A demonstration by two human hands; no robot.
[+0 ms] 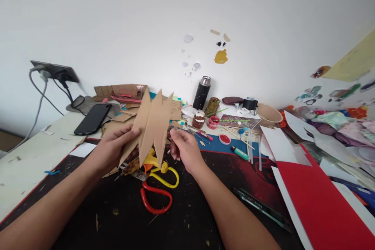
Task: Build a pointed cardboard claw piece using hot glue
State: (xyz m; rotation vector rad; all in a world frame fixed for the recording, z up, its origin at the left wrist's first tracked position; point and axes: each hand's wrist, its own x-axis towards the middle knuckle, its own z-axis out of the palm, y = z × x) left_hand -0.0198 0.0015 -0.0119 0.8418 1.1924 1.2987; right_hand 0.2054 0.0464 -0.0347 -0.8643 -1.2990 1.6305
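My left hand (124,140) grips a piece of brown cardboard (156,123) by its left side, thumb on the front. The cardboard is raised upright, cut into pointed zigzags at top and bottom. Close by its right edge is my right hand (186,148), thumb and fingers curled together; whether it touches the cardboard or pinches something small I cannot tell. Beneath the cardboard, a pair of scissors (158,199) with red and yellow handles lies on the black mat (123,218). A yellow tool (155,160), partly covered, rests against the scissors.
A black phone (93,119) lies at the left. Behind my hands stand a black flask (202,91) and paint jars (198,119). At the right are a teal-green lighter-like object (240,153), a dark cutter-like tool (260,207) and a red sheet (319,203).
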